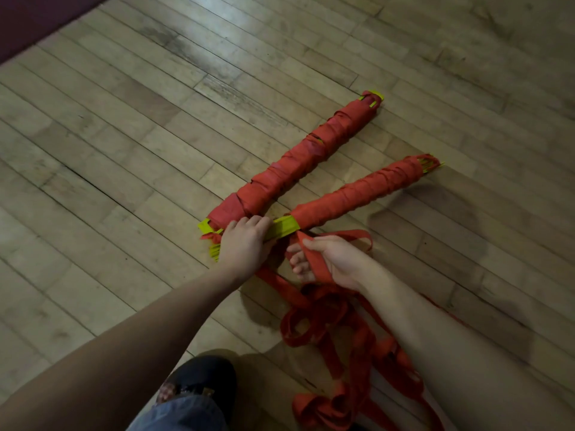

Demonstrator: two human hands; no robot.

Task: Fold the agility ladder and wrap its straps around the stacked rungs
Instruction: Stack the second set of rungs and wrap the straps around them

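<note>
1. Closest to the lens is a knee in jeans (183, 412) over a dark shoe (202, 374), and right of that sits a messy pile of loose red strap (329, 331) on the wood floor (124, 150).
2. Landmark for everything else: the half-wrapped bundle (357, 188), i.e. the stacked yellow rungs with red strap wound along most of their length. It lies diagonally on the floor, just beyond both hands.
3. A fully wrapped bundle (298, 160) lies just left of it, roughly parallel, and looks done.
4. The left hand (245, 244) is on the near bare end of the landmark bundle, fingers curled over the yellow rungs (284, 229), pinning them to the floor.
5. The right hand (326, 259) sits just near-side of that same end, closed around a length of strap that runs up to where the winding stops.
6. My take on doing this bit well: there's only a short yellow stretch left to cover, but loads of slack behind it. Keep the strap flat and taut, lay each turn half over the last, and don't let the left hand ease off or the rungs will fan out.
7. I'd also feed from the pile slowly, since those loops look ready to knot.
</note>
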